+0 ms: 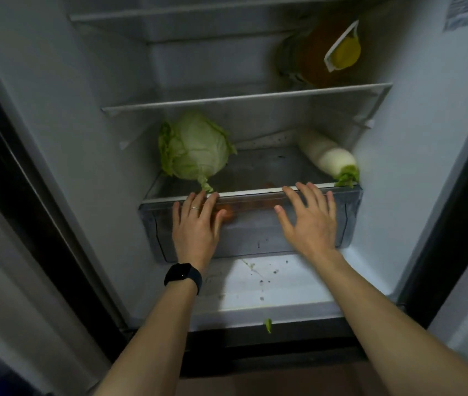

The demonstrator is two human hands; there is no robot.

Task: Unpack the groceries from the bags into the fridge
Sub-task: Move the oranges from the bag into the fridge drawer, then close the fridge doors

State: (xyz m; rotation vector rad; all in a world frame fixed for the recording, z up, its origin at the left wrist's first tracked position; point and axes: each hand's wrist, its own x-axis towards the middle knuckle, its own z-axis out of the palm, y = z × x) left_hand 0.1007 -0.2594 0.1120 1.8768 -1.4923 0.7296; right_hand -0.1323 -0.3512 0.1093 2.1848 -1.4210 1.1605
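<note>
Both forearms reach in from the bottom edge; black watch [182,277] on the left wrist. A green leaf scrap [268,325] hangs at the front lip of the fridge [55,138], with crumbs and bits scattered on the white floor [270,284] just behind it.

Left hand [195,224]: flat, fingers spread, palm against the front of the clear drawer [255,238], fingertips at its top edge. Ring [195,208] on one finger. Gripping nothing. Right hand [310,218]: same, open and flat on the drawer front, to the right, fingertips up at the white shelf edge. Also gripping nothing.

Something orange shows through the drawer front between the hands; too blurred to say what.

On the shelf over the drawer: cabbage [195,147] at the left, one loose leaf drooping to the front edge next to the left fingertips. Daikon [327,155] at the right, lying angled, leafy end at the front right corner.

One shelf up, back right: amber jug [321,52] with yellow cap and white handle.
</note>
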